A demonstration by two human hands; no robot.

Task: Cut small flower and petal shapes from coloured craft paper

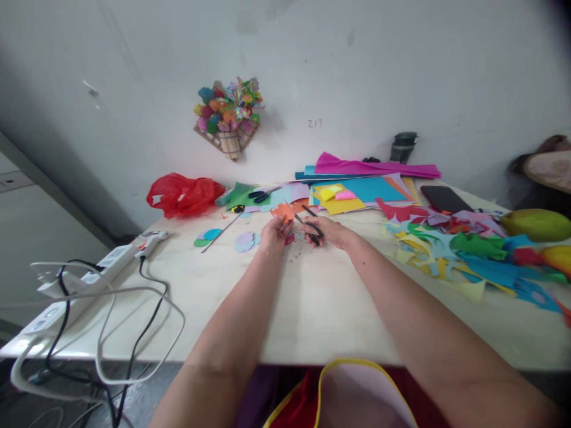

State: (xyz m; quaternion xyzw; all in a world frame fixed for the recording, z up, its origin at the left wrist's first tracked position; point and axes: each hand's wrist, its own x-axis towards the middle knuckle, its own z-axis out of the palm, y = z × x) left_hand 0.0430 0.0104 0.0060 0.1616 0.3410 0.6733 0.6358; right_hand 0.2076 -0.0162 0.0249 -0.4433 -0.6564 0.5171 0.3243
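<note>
My left hand (273,233) pinches a small orange paper cut-out (282,211) over the middle of the pale wooden table (312,297). My right hand (330,230) grips black-handled scissors (308,223), with the blades pointing left and up toward the orange paper. A bit of red paper (289,239) shows between the two hands. A lilac scalloped paper flower (247,241) lies just left of my left hand.
Coloured paper sheets (357,190) are stacked at the back, scraps (468,249) spread to the right. A phone (446,199), a mango (535,224), a red plastic bag (182,195), spare scissors (263,194), a power strip with cables (89,279) and a paper bouquet (228,116) on the wall.
</note>
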